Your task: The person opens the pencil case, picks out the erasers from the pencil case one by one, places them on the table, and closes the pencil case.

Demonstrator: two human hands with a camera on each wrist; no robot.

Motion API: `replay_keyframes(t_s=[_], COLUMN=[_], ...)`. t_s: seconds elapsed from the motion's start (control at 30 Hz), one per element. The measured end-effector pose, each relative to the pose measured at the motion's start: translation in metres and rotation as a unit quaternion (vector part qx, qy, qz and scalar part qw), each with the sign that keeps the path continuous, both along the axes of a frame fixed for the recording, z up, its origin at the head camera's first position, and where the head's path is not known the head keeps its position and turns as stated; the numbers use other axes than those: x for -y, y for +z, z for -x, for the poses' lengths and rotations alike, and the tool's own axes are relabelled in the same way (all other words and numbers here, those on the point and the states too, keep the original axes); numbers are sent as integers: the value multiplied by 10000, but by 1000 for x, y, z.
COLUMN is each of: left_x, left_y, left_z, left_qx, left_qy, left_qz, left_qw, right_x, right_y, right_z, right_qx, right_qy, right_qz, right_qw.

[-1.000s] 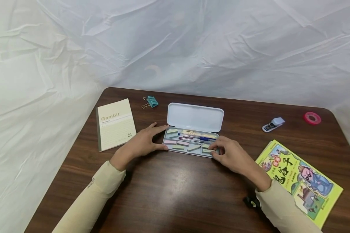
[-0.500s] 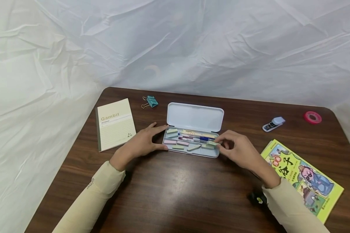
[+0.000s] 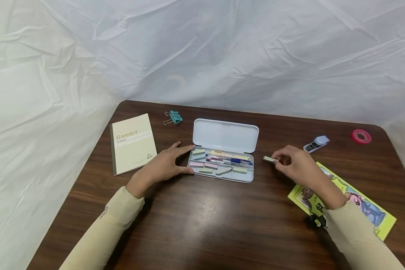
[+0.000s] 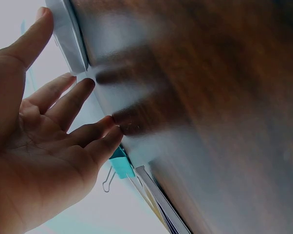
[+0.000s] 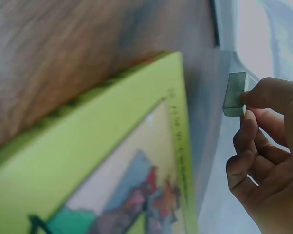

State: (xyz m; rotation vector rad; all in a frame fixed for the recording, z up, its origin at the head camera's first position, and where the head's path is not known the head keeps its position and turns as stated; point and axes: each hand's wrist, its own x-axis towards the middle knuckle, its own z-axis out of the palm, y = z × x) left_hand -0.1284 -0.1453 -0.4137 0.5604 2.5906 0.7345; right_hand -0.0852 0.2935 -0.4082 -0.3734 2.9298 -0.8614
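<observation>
A white pencil case (image 3: 226, 134) stands with its lid up in the middle of the table. Pens (image 3: 229, 159) lie in its back compartment, and several small pink and green erasers (image 3: 197, 164) sit in its other compartments. My left hand (image 3: 163, 164) is at the case's left end, thumb and fingertips right at its edge, fingers extended. To the right of the case, my right hand (image 3: 297, 165) pinches a pale green eraser (image 5: 235, 92) between thumb and fingers. In the right wrist view that eraser is a small rectangular block, and the other fingers are curled below it.
A Gambit notebook (image 3: 135, 144) lies at left, with a teal binder clip (image 3: 176, 117) behind it. A pale stapler (image 3: 317, 143) and a pink tape roll (image 3: 361, 136) sit at back right. The right forearm passes over a yellow-green comic book (image 3: 374, 213).
My right hand has lifted the pale green eraser out of the case's right compartment and carried it right, past the case's edge. The left hand has stayed at the case.
</observation>
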Motion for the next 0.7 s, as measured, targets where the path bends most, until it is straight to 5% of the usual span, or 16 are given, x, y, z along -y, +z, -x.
replay_keyframes(t_s=[0.7], left_x=[0], left_y=[2], left_z=[0], left_qx=[61], left_qy=[33], left_qz=[118], left_qw=[9999], right_x=[10], right_y=[-11], right_z=[4], right_qx=[373], right_qy=[209], right_qz=[45], right_qw=[9991])
